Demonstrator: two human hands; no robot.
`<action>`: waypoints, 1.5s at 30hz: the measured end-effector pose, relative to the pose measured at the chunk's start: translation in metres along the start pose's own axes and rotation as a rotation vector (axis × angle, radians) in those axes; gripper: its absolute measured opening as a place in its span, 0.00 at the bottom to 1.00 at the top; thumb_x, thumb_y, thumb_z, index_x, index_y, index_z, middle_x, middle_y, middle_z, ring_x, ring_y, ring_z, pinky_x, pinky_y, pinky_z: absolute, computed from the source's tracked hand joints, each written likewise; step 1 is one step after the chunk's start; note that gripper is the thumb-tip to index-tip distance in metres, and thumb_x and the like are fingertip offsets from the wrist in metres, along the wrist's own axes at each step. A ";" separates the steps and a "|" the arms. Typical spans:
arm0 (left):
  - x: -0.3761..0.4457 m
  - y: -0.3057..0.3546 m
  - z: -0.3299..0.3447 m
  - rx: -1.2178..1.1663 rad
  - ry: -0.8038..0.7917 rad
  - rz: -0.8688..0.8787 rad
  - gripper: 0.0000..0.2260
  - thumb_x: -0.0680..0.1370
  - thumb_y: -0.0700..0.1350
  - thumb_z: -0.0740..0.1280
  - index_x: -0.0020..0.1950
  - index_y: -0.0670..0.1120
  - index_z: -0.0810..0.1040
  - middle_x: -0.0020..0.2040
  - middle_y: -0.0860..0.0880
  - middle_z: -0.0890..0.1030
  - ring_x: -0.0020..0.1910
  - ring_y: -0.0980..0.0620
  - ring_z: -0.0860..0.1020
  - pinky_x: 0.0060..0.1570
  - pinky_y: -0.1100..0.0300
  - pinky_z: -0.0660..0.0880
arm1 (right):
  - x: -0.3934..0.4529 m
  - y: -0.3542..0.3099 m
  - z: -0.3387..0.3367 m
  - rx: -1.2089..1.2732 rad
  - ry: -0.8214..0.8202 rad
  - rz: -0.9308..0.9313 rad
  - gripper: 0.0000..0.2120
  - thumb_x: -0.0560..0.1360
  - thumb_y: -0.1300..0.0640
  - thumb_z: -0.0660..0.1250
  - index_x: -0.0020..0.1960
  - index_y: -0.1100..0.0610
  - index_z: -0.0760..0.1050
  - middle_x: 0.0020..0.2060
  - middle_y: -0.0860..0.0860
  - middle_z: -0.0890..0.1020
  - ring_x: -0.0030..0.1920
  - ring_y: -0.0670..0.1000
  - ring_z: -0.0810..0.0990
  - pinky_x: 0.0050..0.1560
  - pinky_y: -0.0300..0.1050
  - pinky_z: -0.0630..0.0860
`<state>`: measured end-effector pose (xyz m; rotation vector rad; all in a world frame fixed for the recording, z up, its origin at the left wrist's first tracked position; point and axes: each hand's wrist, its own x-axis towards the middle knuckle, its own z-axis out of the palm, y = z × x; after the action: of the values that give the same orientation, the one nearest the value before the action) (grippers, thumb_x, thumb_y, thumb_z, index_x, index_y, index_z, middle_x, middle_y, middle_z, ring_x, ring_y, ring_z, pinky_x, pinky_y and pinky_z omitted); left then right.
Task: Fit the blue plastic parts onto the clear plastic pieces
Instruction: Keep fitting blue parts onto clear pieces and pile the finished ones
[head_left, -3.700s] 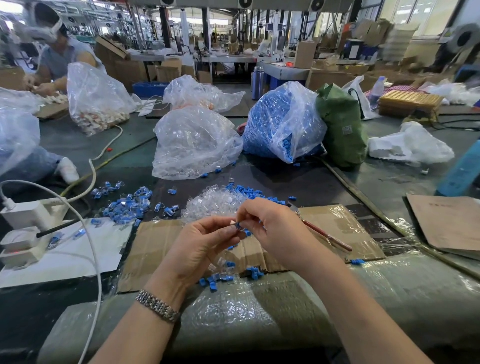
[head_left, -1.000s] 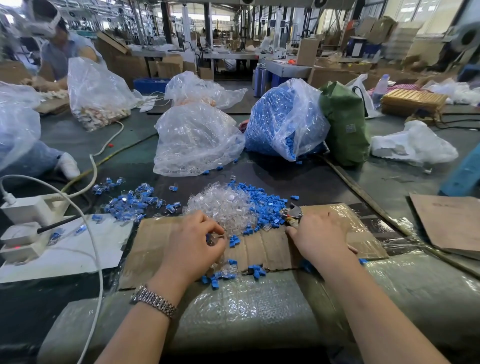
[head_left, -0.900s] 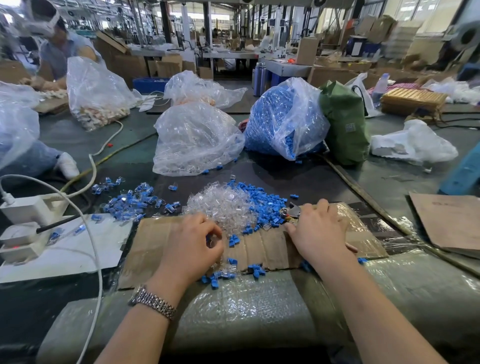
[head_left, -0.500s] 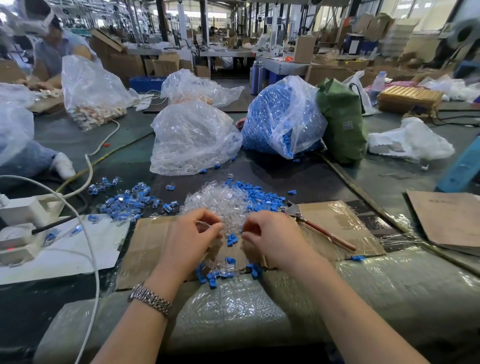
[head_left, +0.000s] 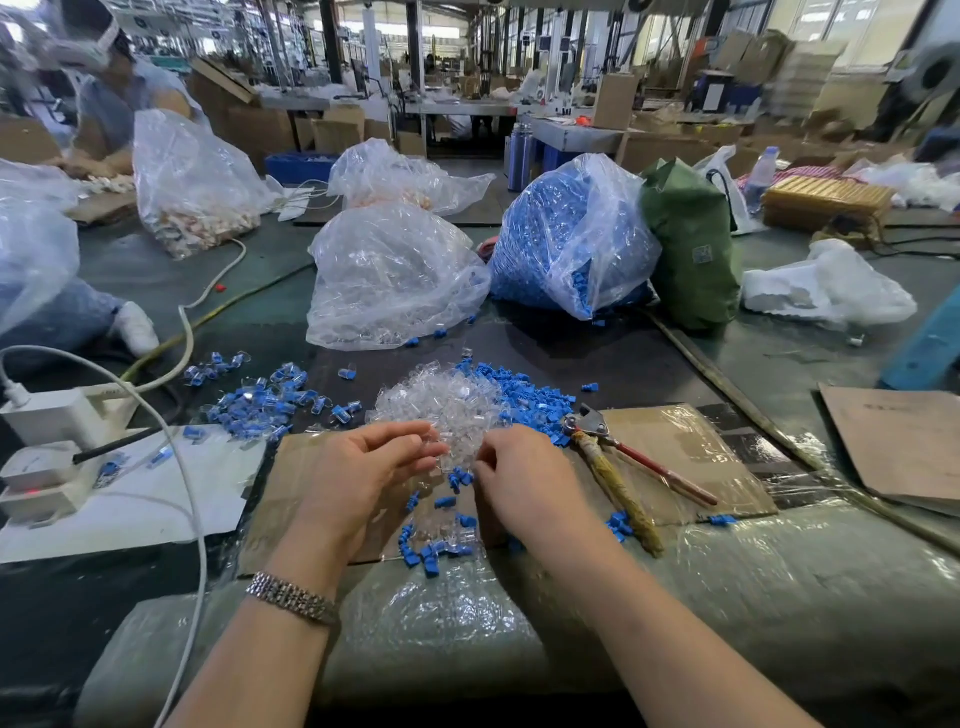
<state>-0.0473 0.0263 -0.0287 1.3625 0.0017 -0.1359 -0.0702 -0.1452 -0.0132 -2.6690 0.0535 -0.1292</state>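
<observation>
Both hands over the cardboard sheet (head_left: 680, 447), fingertips nearly meeting. Left hand (head_left: 358, 467): fingers curled, thumb and forefinger pinching a small clear piece (head_left: 434, 448). Right hand (head_left: 524, 478): fingers bent inward, tips just above loose blue parts (head_left: 460, 475); whether it grips one, cannot tell. Heap of clear pieces (head_left: 441, 400) just beyond the hands, pile of blue parts (head_left: 530, 397) touching its right side. Pliers (head_left: 618, 462) on the cardboard, right of the right hand. Finished pieces (head_left: 260, 402) scattered to the left. Bag of blue parts (head_left: 566, 239) further back
</observation>
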 end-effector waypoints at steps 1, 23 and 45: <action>0.000 0.001 0.000 -0.010 0.007 -0.004 0.07 0.79 0.33 0.68 0.56 0.36 0.83 0.49 0.39 0.87 0.50 0.43 0.86 0.48 0.58 0.84 | -0.001 -0.001 -0.001 0.022 -0.001 -0.014 0.07 0.80 0.51 0.67 0.46 0.53 0.77 0.42 0.48 0.81 0.42 0.48 0.79 0.45 0.45 0.79; -0.002 0.006 -0.001 -0.007 -0.038 -0.023 0.09 0.78 0.30 0.67 0.56 0.35 0.83 0.50 0.39 0.87 0.52 0.43 0.86 0.49 0.60 0.83 | -0.002 -0.003 -0.021 0.279 0.050 -0.201 0.03 0.79 0.58 0.71 0.52 0.55 0.81 0.45 0.48 0.83 0.46 0.47 0.80 0.52 0.44 0.79; -0.013 0.018 0.011 0.037 -0.281 -0.045 0.12 0.70 0.39 0.73 0.53 0.39 0.86 0.51 0.37 0.86 0.51 0.42 0.86 0.47 0.60 0.83 | -0.009 -0.003 -0.047 0.288 0.015 -0.419 0.08 0.78 0.63 0.69 0.49 0.50 0.74 0.43 0.46 0.82 0.46 0.48 0.80 0.51 0.50 0.79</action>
<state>-0.0595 0.0202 -0.0081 1.3708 -0.2064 -0.3660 -0.0834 -0.1627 0.0290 -2.3551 -0.4851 -0.2681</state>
